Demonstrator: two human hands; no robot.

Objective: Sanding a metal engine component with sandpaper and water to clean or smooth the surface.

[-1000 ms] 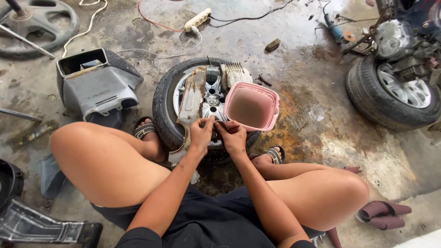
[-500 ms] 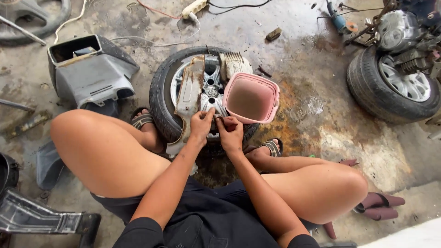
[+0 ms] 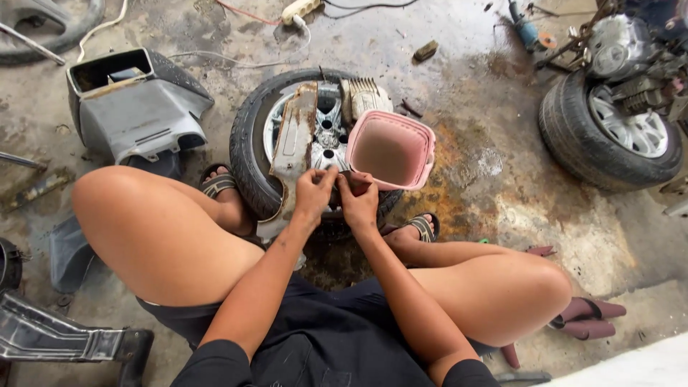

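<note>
I sit low over a small wheel (image 3: 250,154) that lies flat on the wet concrete. A rusty metal plate (image 3: 292,143) and a finned grey engine part (image 3: 362,94) rest on top of it. A pink plastic tub (image 3: 390,149) of murky liquid stands on the wheel's right side. My left hand (image 3: 313,194) and my right hand (image 3: 357,201) meet at the wheel's near edge, both pinching a small dark part between them. What that part is stays hidden by my fingers.
A grey plastic scooter cover (image 3: 136,107) lies to the left. A second wheel (image 3: 609,136) with engine parts sits at the right. A power strip (image 3: 299,9) and cables run along the top. Maroon slippers (image 3: 584,319) lie at lower right, a metal bracket (image 3: 50,337) at lower left.
The view has shifted a little. My hands stay together at the wheel's near edge, working the small part; nothing else has moved.
</note>
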